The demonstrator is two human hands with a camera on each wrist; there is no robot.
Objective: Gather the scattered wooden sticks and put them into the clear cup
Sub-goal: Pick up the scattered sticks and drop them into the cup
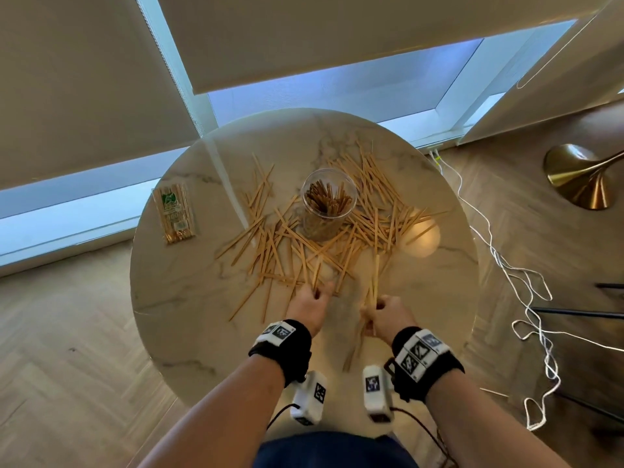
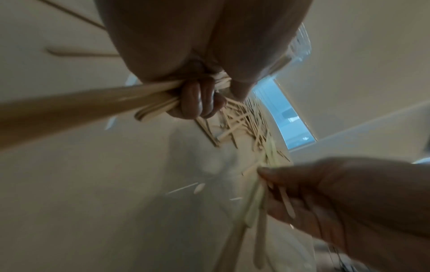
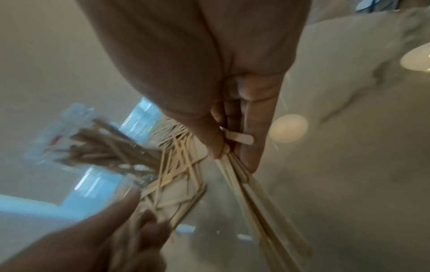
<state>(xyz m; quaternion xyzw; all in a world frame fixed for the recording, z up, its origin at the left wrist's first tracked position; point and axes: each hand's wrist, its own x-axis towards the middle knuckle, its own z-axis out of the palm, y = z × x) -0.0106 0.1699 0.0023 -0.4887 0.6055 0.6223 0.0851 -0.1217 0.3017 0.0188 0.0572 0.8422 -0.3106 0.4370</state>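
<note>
Several thin wooden sticks (image 1: 304, 241) lie scattered across the round marble table (image 1: 189, 292), most around the clear cup (image 1: 329, 201), which stands at the middle and holds several sticks upright. My left hand (image 1: 312, 298) grips a small bunch of sticks (image 2: 97, 103) at the near edge of the pile. My right hand (image 1: 383, 314) grips another bunch of sticks (image 3: 253, 195) that points up toward the cup. Both hands hover just above the tabletop, side by side, on the near side of the cup.
A sealed packet of sticks (image 1: 174, 211) lies at the table's left. A brass lamp base (image 1: 580, 175) and a white cord (image 1: 526, 298) are on the wooden floor to the right. A window runs behind the table.
</note>
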